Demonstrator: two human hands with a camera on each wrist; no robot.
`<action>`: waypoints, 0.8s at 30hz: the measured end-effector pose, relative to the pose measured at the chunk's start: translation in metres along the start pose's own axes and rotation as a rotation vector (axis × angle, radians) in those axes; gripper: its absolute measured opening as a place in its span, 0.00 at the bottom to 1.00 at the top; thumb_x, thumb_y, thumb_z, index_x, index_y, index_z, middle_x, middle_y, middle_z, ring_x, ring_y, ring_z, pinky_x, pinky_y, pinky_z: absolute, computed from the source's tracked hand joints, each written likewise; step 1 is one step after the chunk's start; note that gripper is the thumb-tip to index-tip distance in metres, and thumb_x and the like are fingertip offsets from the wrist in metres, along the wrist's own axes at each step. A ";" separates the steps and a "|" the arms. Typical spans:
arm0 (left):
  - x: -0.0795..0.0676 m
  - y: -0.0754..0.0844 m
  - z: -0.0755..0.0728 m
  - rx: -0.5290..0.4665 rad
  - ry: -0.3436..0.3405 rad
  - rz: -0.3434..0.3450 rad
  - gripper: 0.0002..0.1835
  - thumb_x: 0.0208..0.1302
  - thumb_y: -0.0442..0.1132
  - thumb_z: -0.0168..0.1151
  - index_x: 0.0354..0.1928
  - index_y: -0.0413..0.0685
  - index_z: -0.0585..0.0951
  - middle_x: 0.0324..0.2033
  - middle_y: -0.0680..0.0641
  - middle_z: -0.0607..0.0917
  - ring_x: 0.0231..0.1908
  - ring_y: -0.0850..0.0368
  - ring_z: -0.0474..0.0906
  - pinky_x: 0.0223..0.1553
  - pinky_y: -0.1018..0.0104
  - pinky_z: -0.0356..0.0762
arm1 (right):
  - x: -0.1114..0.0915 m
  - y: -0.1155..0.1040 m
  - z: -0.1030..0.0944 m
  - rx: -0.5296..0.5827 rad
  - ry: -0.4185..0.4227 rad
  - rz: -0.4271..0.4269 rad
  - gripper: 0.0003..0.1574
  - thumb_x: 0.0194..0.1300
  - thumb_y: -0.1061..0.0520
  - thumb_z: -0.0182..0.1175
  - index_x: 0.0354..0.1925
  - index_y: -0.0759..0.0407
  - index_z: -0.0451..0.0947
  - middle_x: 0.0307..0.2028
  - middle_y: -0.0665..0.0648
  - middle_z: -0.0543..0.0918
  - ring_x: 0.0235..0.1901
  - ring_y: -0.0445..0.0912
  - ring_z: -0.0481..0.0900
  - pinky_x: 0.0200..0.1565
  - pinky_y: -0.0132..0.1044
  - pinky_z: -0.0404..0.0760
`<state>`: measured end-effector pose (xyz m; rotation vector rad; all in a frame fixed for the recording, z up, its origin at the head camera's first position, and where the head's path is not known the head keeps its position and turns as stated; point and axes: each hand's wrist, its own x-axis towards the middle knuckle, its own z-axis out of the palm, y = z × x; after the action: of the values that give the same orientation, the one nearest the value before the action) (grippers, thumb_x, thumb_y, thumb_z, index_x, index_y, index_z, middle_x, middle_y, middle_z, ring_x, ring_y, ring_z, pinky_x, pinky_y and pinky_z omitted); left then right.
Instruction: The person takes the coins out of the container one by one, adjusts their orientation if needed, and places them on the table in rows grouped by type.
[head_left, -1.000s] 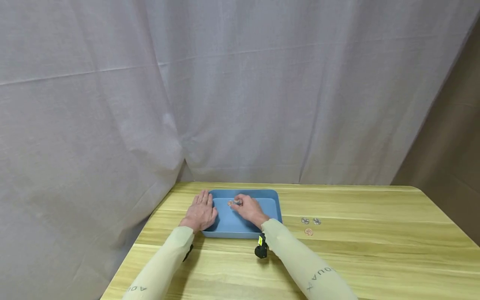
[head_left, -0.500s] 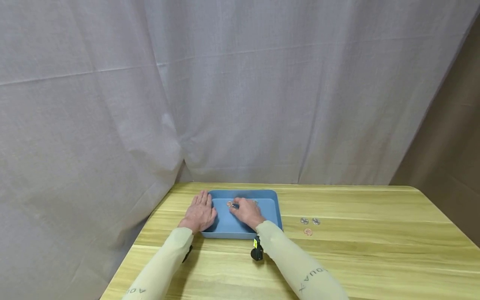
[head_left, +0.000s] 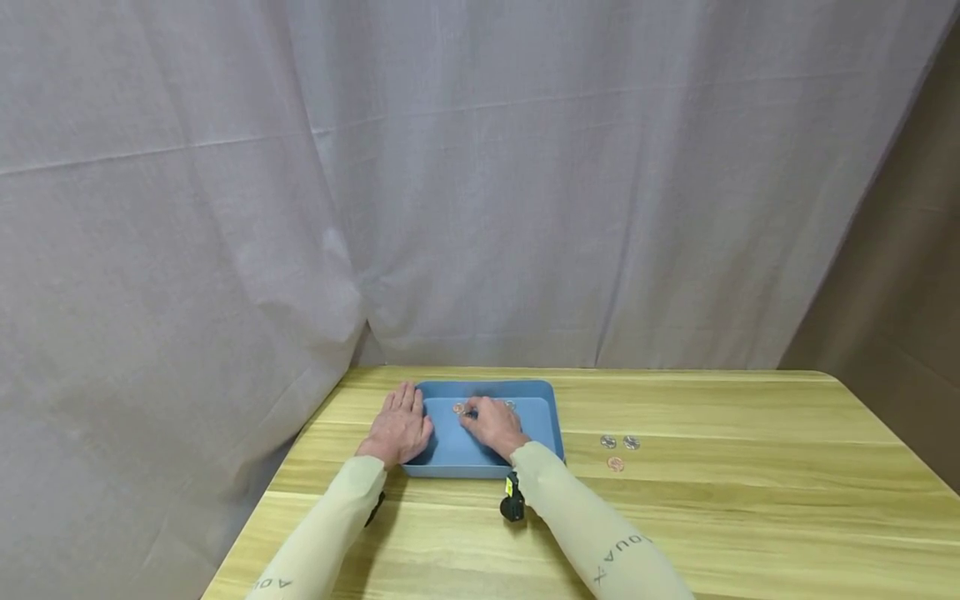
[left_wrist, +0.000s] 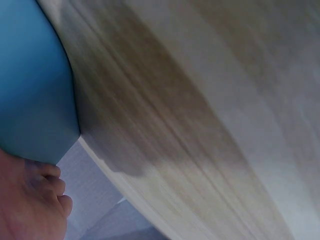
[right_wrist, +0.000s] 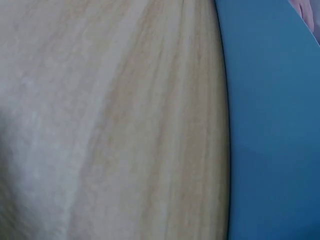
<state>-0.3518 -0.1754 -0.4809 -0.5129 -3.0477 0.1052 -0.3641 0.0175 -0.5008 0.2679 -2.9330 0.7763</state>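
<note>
In the head view a blue tray (head_left: 457, 460) lies on the wooden table. My left hand (head_left: 396, 425) rests along its left rim, fingers straight; in the left wrist view that hand (left_wrist: 32, 202) shows beside the tray's wall (left_wrist: 37, 90). My right hand (head_left: 495, 423) reaches inside, low over the tray floor. Thumb and forefinger pinch a small silvery coin (head_left: 472, 414), partly hidden by the fingers. Just left of the fingertips lies a copper-coloured coin (head_left: 459, 408), and another coin (head_left: 511, 404) lies behind the hand. The right wrist view holds mostly the tray's outer wall (right_wrist: 275, 125).
On the table (head_left: 735, 500) right of the tray lie two silver coins, one (head_left: 608, 442) beside the other (head_left: 632, 443), with a copper coin (head_left: 615, 464) nearer me. A grey curtain (head_left: 480, 208) hangs behind the table's far edge.
My right hand has lowered the pinched coin toward the tray floor and shifted slightly left, uncovering the coin behind it. My left hand has stayed on the rim.
</note>
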 end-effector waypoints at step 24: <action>0.001 0.000 0.003 -0.012 0.001 -0.006 0.33 0.76 0.50 0.34 0.74 0.36 0.57 0.76 0.36 0.54 0.77 0.41 0.48 0.76 0.49 0.49 | -0.003 -0.002 -0.004 -0.007 -0.087 0.011 0.08 0.65 0.51 0.63 0.38 0.52 0.75 0.32 0.51 0.77 0.32 0.46 0.73 0.35 0.42 0.73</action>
<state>-0.3528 -0.1754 -0.4837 -0.5047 -3.0502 0.0861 -0.3607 0.0186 -0.4968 0.2928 -3.0199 0.7743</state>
